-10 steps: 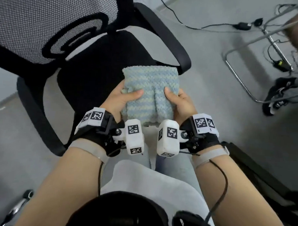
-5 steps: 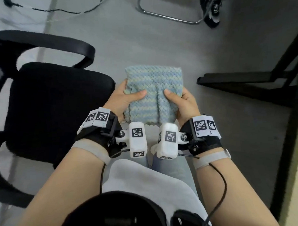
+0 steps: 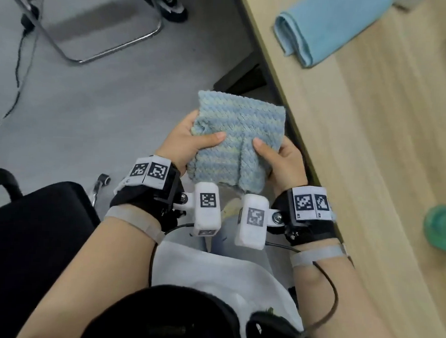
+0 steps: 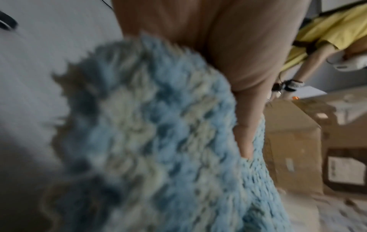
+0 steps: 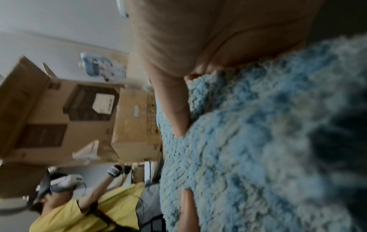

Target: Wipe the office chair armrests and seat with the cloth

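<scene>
A folded fluffy cloth (image 3: 239, 134) with blue and pale stripes is held in front of me, above the floor. My left hand (image 3: 190, 142) grips its left edge, thumb on top. My right hand (image 3: 278, 158) grips its right edge the same way. The cloth (image 4: 158, 133) fills the left wrist view with my thumb against it, and the cloth (image 5: 258, 141) also fills the right wrist view. The black office chair seat (image 3: 37, 233) sits at the lower left, its armrest (image 3: 1, 178) just showing at the left edge. The cloth is apart from the chair.
A wooden desk (image 3: 369, 148) runs down the right side, close to my right hand, with a plain blue towel (image 3: 323, 28) and a green object (image 3: 440, 227) on it. A metal chair frame (image 3: 95, 38) and cables lie on the grey floor. Cardboard boxes (image 5: 79, 117) and another person (image 5: 89, 211) stand beyond.
The view has swung right: the chair has slid from under the cloth to the lower left, and the desk has come in on the right. Both hands keep the same hold on the cloth.
</scene>
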